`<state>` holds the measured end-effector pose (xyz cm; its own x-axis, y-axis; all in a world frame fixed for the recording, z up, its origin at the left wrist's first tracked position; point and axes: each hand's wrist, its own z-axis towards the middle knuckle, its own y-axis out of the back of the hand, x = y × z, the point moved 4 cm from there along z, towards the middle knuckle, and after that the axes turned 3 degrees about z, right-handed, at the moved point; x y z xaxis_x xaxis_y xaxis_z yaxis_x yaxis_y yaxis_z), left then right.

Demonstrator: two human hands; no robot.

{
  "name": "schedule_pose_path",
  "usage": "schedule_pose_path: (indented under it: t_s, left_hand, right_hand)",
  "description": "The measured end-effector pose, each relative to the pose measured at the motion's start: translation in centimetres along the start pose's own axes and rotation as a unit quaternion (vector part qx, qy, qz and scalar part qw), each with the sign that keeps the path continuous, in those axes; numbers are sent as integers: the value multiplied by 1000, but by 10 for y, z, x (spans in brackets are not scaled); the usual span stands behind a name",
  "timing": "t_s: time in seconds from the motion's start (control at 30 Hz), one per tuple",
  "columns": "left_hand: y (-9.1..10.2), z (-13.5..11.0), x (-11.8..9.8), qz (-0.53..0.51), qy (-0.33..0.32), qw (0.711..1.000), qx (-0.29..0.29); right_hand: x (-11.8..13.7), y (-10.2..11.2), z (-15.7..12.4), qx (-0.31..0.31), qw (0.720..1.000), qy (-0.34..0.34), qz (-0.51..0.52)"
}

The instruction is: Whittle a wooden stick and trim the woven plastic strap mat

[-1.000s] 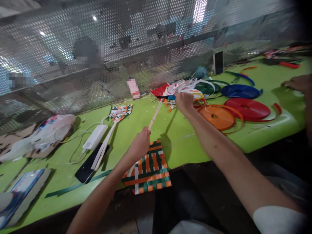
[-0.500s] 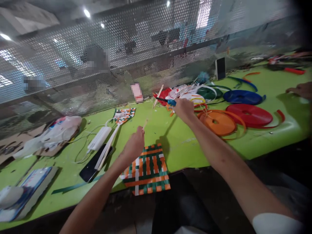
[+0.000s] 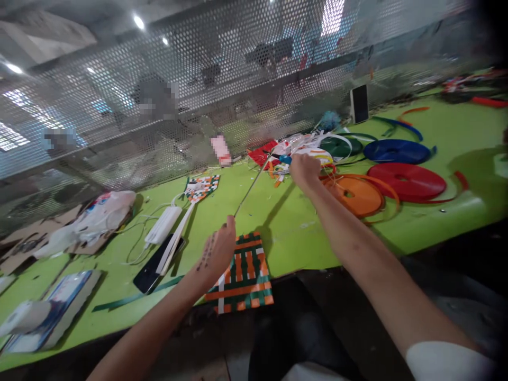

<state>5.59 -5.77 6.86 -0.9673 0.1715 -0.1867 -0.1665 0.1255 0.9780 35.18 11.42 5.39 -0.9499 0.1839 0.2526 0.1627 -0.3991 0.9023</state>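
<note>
My left hand [image 3: 217, 248] is closed on the near end of a thin stick [image 3: 250, 188] that slants up and away over the green table [image 3: 286, 222]. Just beneath that hand lies a woven mat [image 3: 245, 275] of orange, green and white strips at the table's front edge. My right hand [image 3: 305, 170] is stretched far forward and closed on a blue-handled tool [image 3: 282, 158], next to a heap of loose strips [image 3: 301, 148].
Flat coils of strip lie at the right: orange [image 3: 353, 194], red [image 3: 407, 181], blue [image 3: 397, 151]. A woven fan [image 3: 200, 189], a white power bank [image 3: 162, 225] and a black phone [image 3: 153, 267] lie at the left. A perforated metal screen [image 3: 198, 84] closes the far side.
The stick in my left hand has swung from upright back to a slant toward the strip heap. My right hand has stayed at the heap. The other person's hand at the right edge is gone from view.
</note>
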Motion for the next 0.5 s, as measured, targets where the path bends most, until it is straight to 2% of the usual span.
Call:
schedule_pose_path:
  t_s: [0.1, 0.2, 0.27, 0.33, 0.43, 0.5]
  left_hand:
    - [2, -4, 5, 20, 17, 1000, 2]
    - [1, -12, 14, 33, 2, 999, 16]
    - [-3, -20, 23, 9, -1, 999, 32]
    - [-6, -28, 31, -21, -1, 999, 39]
    - [-4, -41, 39, -93, -20, 995, 27]
    - [-1, -51, 43, -153, -30, 988, 18]
  right_hand:
    - [11, -1, -7, 16, 998, 59, 3]
    - [7, -2, -7, 13, 999, 38, -8]
    - [1, -3, -3, 4, 1000, 11, -22]
    - [0, -5, 0, -3, 999, 16, -28]
    - [3, -6, 4, -1, 999, 37, -24]
    - [-2, -5, 6, 16, 999, 22, -27]
